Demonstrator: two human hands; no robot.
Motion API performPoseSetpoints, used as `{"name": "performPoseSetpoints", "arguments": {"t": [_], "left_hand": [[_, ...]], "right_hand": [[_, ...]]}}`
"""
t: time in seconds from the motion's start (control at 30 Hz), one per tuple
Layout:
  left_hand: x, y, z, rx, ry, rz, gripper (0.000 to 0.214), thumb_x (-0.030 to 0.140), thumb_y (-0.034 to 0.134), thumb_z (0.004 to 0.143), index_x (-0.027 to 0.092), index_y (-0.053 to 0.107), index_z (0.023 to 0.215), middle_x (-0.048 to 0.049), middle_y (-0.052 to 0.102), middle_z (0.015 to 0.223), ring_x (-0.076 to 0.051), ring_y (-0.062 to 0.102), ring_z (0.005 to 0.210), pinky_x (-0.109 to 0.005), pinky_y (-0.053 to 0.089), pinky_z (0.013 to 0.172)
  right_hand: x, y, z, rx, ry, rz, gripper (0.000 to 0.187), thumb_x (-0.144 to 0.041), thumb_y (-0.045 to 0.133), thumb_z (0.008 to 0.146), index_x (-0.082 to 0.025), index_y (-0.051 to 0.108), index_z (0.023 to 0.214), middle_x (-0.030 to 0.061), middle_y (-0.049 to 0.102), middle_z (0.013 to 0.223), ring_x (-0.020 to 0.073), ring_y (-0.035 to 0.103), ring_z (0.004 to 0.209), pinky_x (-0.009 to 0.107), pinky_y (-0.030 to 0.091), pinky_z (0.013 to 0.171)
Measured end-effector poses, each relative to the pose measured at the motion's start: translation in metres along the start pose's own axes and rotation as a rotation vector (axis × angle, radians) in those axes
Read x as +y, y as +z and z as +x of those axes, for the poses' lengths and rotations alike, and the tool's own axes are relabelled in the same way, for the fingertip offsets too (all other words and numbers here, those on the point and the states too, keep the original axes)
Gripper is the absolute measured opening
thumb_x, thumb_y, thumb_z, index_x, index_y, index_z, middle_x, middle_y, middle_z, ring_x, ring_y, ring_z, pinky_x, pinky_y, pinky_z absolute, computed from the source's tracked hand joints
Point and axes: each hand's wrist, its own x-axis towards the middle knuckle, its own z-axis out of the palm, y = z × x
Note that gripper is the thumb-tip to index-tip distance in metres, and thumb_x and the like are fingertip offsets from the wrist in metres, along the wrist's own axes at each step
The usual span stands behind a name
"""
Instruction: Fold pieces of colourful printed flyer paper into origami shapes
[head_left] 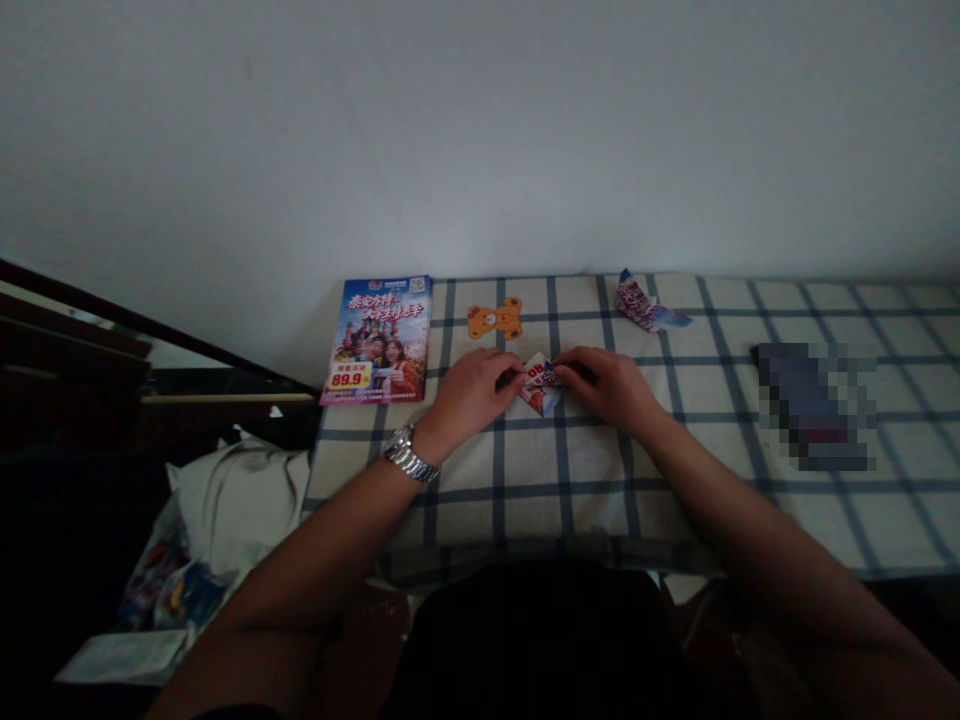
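Note:
A small folded piece of printed paper (pixel 540 386), red, white and blue, lies on the checked tablecloth (pixel 525 470) between my hands. My left hand (pixel 472 390), with a metal watch on its wrist, pinches the paper's left edge with closed fingers. My right hand (pixel 611 385) presses closed fingers on its right edge. Both hands rest on the cloth.
A colourful flyer (pixel 379 340) lies at the table's far left corner. An orange bear-shaped cutout (pixel 495 320) and another folded paper piece (pixel 645 303) lie near the wall. A blurred dark object (pixel 814 405) is at right. A white bag (pixel 232 500) and papers lie below the table's left edge.

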Motion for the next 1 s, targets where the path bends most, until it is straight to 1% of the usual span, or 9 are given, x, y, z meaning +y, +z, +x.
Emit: {"name": "performPoseSetpoints", "arguments": {"t": [0.07, 0.17, 0.3, 0.4, 0.5, 0.6, 0.73, 0.83, 1.0], "left_hand": [[0.000, 0.001, 0.000, 0.016, -0.009, -0.011, 0.008, 0.027, 0.068, 0.101, 0.021, 0.070, 0.105, -0.0022, 0.074, 0.092, -0.020, 0.068, 0.086, -0.036, 0.052, 0.078], [0.001, 0.002, 0.000, 0.024, -0.030, -0.015, 0.013, 0.026, 0.070, 0.100, 0.021, 0.070, 0.111, -0.0020, 0.074, 0.094, -0.020, 0.067, 0.086, -0.036, 0.052, 0.079], [0.003, 0.001, 0.001, 0.019, -0.063, -0.023, 0.012, 0.024, 0.070, 0.099, 0.020, 0.071, 0.110, -0.0028, 0.071, 0.097, -0.020, 0.066, 0.090, -0.036, 0.052, 0.082], [0.005, 0.000, 0.002, 0.021, -0.073, -0.048, 0.010, 0.023, 0.069, 0.100, 0.021, 0.072, 0.109, -0.0037, 0.068, 0.103, -0.021, 0.066, 0.097, -0.035, 0.053, 0.085], [0.006, 0.001, 0.003, 0.035, -0.086, -0.072, 0.010, 0.023, 0.069, 0.100, 0.021, 0.073, 0.109, -0.0047, 0.067, 0.109, -0.021, 0.066, 0.103, -0.036, 0.054, 0.090], [0.004, 0.002, 0.003, 0.032, -0.087, -0.086, 0.009, 0.022, 0.070, 0.099, 0.021, 0.073, 0.107, -0.0047, 0.066, 0.107, -0.022, 0.065, 0.103, -0.036, 0.054, 0.090], [0.003, 0.002, 0.003, 0.020, -0.073, -0.100, 0.009, 0.020, 0.070, 0.099, 0.020, 0.073, 0.108, -0.0046, 0.067, 0.106, -0.022, 0.065, 0.102, -0.037, 0.053, 0.091], [0.003, 0.003, 0.003, 0.021, -0.066, -0.112, 0.009, 0.020, 0.069, 0.099, 0.019, 0.073, 0.107, -0.0049, 0.068, 0.106, -0.022, 0.066, 0.101, -0.037, 0.053, 0.091], [0.003, 0.005, 0.003, 0.029, -0.044, -0.103, 0.007, 0.022, 0.071, 0.098, 0.019, 0.073, 0.105, -0.0050, 0.068, 0.104, -0.022, 0.065, 0.100, -0.038, 0.053, 0.090]], "right_hand": [[-0.001, 0.000, 0.000, -0.004, 0.009, -0.003, 0.017, -0.036, 0.066, 0.102, -0.023, 0.074, 0.107, 0.0051, 0.079, 0.097, 0.0225, 0.073, 0.085, 0.033, 0.054, 0.076], [-0.003, 0.002, 0.001, 0.006, 0.029, -0.048, 0.016, -0.035, 0.069, 0.100, -0.022, 0.074, 0.109, 0.0045, 0.078, 0.093, 0.0211, 0.071, 0.080, 0.032, 0.052, 0.072], [-0.003, 0.005, 0.003, 0.029, 0.045, -0.078, 0.020, -0.033, 0.068, 0.100, -0.021, 0.075, 0.114, 0.0046, 0.074, 0.089, 0.0201, 0.067, 0.076, 0.031, 0.050, 0.069], [-0.002, 0.007, 0.004, 0.035, 0.044, -0.062, 0.026, -0.032, 0.067, 0.101, -0.020, 0.074, 0.122, 0.0069, 0.071, 0.094, 0.0214, 0.067, 0.080, 0.033, 0.053, 0.073], [0.001, 0.010, 0.004, 0.046, 0.025, -0.053, 0.029, -0.031, 0.065, 0.101, -0.020, 0.073, 0.127, 0.0095, 0.069, 0.104, 0.0236, 0.068, 0.088, 0.037, 0.056, 0.080], [0.004, 0.013, 0.003, 0.060, -0.023, -0.084, 0.032, -0.032, 0.063, 0.102, -0.020, 0.072, 0.131, 0.0118, 0.068, 0.108, 0.0270, 0.068, 0.097, 0.042, 0.057, 0.088], [0.007, 0.015, 0.002, 0.065, -0.064, -0.169, 0.037, -0.037, 0.064, 0.101, -0.020, 0.072, 0.134, 0.0140, 0.066, 0.112, 0.0313, 0.064, 0.104, 0.050, 0.054, 0.096], [0.007, 0.016, 0.001, 0.058, -0.056, -0.179, 0.040, -0.040, 0.066, 0.100, -0.022, 0.071, 0.136, 0.0144, 0.065, 0.116, 0.0319, 0.063, 0.107, 0.051, 0.054, 0.097], [0.007, 0.015, 0.001, 0.017, -0.049, -0.182, 0.039, -0.037, 0.069, 0.099, -0.021, 0.071, 0.134, 0.0148, 0.063, 0.120, 0.0330, 0.062, 0.110, 0.052, 0.052, 0.100]]}}
